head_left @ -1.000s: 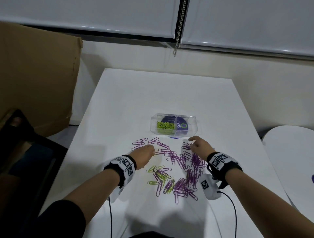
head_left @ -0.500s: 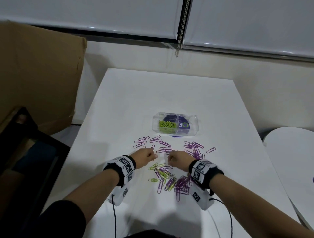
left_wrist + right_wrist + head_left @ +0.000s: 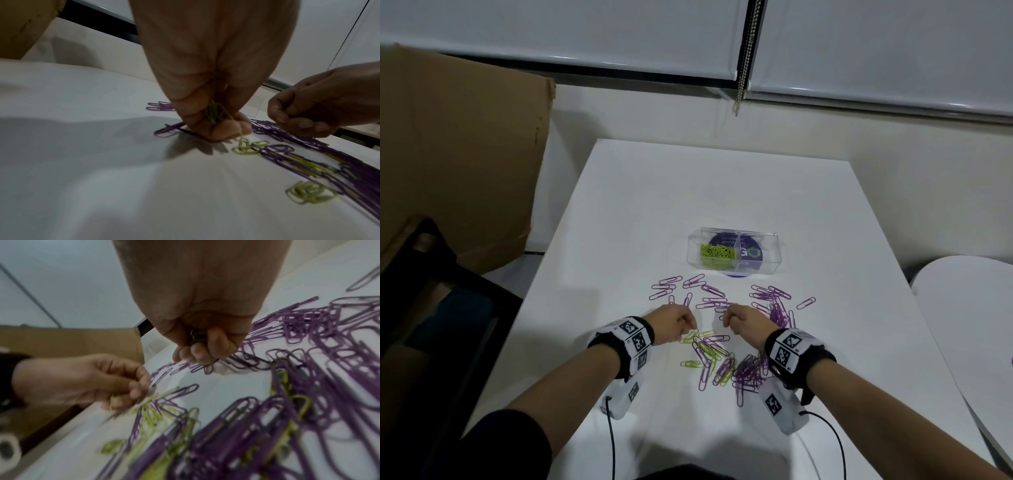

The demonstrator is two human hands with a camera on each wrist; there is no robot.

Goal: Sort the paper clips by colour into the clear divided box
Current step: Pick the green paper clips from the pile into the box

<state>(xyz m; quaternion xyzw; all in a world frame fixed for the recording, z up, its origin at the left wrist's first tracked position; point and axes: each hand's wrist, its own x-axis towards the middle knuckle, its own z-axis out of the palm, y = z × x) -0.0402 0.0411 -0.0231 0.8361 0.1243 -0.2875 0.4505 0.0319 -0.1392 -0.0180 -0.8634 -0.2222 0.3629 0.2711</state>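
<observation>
Both hands sit low over the scattered clips on the table point(image 3: 619, 212). The left hand point(image 3: 673, 322) is curled round a bunch of green clips point(image 3: 216, 112). The right hand point(image 3: 743, 318) is fisted on some dark clips point(image 3: 198, 337), colour unclear. Purple clips point(image 3: 774, 308) lie everywhere; the box point(image 3: 732, 255) stands farther off, green ones in its left half.

My left hand point(image 3: 207, 91) curls around some green clips point(image 3: 216, 112), but my fingers hide most of them, so I cannot count them. My right hand point(image 3: 201, 331) holds something small and dark; it is too hidden to tell its colour. The near pile of purple clips point(image 3: 267, 434) is blurry in my right wrist view. The round sticker point(image 3: 751, 255) under the clear box point(image 3: 774, 253) has words too small to read.
</observation>
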